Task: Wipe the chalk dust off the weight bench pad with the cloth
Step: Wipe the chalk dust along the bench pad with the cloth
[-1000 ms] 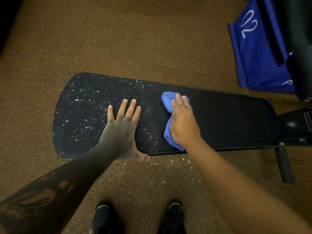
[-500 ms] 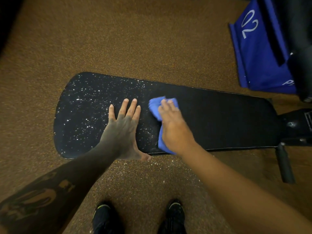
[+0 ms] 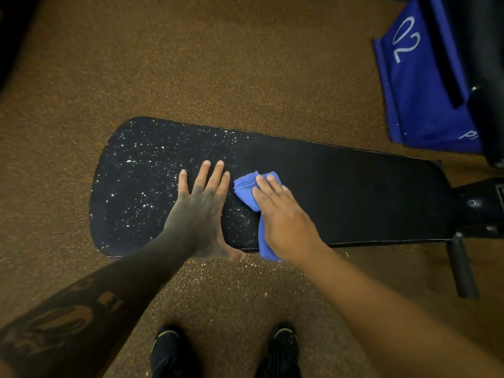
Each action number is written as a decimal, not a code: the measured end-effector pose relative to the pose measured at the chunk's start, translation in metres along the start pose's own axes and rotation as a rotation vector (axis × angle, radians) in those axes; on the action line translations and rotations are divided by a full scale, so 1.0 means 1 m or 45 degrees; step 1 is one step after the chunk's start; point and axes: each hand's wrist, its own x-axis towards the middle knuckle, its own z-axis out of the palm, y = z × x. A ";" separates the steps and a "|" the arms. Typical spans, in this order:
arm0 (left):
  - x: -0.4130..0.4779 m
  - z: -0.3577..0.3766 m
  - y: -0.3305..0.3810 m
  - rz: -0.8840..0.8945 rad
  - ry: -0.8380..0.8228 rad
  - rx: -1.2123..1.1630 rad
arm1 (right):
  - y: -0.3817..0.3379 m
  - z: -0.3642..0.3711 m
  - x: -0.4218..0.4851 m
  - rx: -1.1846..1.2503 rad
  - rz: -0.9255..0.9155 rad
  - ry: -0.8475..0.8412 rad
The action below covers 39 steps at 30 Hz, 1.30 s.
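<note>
The black weight bench pad (image 3: 354,192) lies across the middle of the view. White chalk dust (image 3: 141,175) speckles its left part; its right part looks dark and clean. My left hand (image 3: 201,211) rests flat on the pad with fingers spread, holding nothing. Just to its right, my right hand (image 3: 283,216) presses a folded blue cloth (image 3: 245,188) onto the pad. The cloth's lower end hangs over the pad's near edge, and most of it is hidden under my palm.
Brown speckled floor (image 3: 191,64) surrounds the bench, with some chalk specks fallen below the near edge. The bench's black frame and a handle (image 3: 461,266) stick out at the right. A blue panel marked "02" (image 3: 417,77) stands at the top right. My shoes (image 3: 169,353) are at the bottom.
My right hand has slid the cloth leftward along the pad, closing up to my left hand. The left hand has stayed in place.
</note>
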 end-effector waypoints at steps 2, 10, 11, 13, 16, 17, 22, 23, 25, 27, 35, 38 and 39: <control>0.001 0.000 0.000 0.006 -0.019 -0.006 | 0.007 -0.001 0.022 0.006 0.110 0.042; -0.001 -0.001 -0.003 0.031 0.003 -0.027 | -0.012 -0.013 0.005 0.041 0.202 -0.088; -0.002 -0.001 -0.004 0.042 0.010 -0.030 | -0.016 -0.017 -0.006 0.030 0.205 -0.122; -0.004 -0.001 -0.007 0.059 0.028 -0.049 | -0.022 -0.028 -0.014 0.039 0.237 -0.085; -0.008 -0.001 -0.014 0.058 0.021 -0.060 | -0.018 -0.038 0.005 0.107 0.324 0.082; -0.008 0.000 -0.017 0.054 0.022 -0.053 | -0.014 -0.037 0.014 0.120 0.342 0.135; -0.008 0.004 -0.021 0.052 0.056 -0.039 | 0.004 -0.032 0.052 -0.090 0.255 -0.104; -0.008 0.005 -0.021 0.052 0.063 -0.040 | 0.004 -0.032 0.056 -0.098 0.245 -0.113; -0.007 0.005 -0.022 0.060 0.057 -0.039 | 0.004 -0.029 0.061 -0.069 0.308 0.013; -0.006 0.005 -0.022 0.064 0.051 -0.033 | 0.006 -0.027 0.062 -0.047 0.497 0.231; -0.008 0.005 -0.023 0.075 0.033 -0.037 | -0.022 -0.003 0.000 -0.191 0.243 -0.097; -0.007 0.004 -0.024 0.081 0.001 -0.025 | -0.011 0.000 0.024 -0.176 0.338 -0.036; -0.007 0.002 -0.024 0.087 -0.010 -0.026 | -0.007 -0.001 0.038 -0.151 0.431 -0.005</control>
